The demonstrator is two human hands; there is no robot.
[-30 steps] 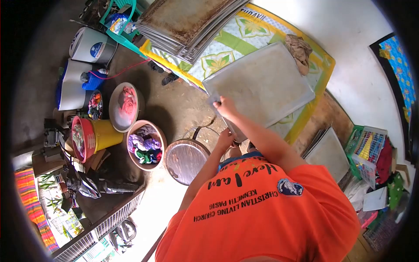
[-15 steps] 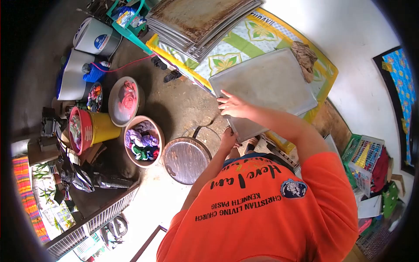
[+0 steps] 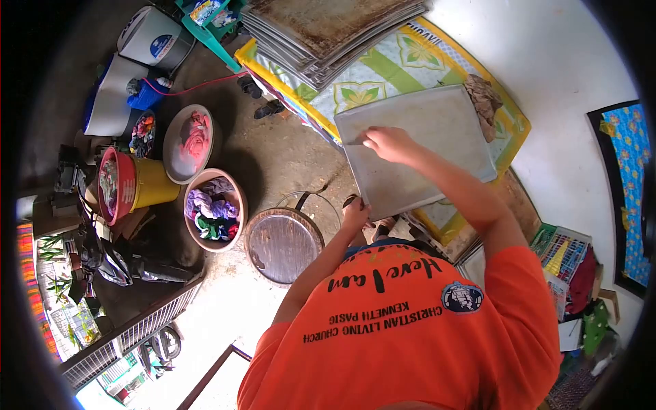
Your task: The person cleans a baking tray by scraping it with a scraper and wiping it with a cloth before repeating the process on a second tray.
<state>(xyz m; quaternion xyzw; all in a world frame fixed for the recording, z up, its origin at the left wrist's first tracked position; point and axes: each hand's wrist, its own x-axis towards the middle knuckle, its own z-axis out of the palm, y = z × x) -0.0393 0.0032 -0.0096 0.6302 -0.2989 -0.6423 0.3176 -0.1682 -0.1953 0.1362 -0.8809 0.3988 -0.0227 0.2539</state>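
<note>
both hands meet one baking tray (image 3: 430,147), which lies on the floral tablecloth (image 3: 383,68) straight ahead, its long axis running across the body. the right hand (image 3: 386,143) presses down just inside the tray's far left edge, fingers curled; whether they pinch anything i cannot tell. the left hand (image 3: 355,213) is nearer, and seems clamped on the near left corner, which overhangs the table. a crumpled rag (image 3: 485,102) touches the far right corner, and a stack of trays (image 3: 328,27) sits beyond. open floor and a round metal stool (image 3: 283,242) lie to the left.
</note>
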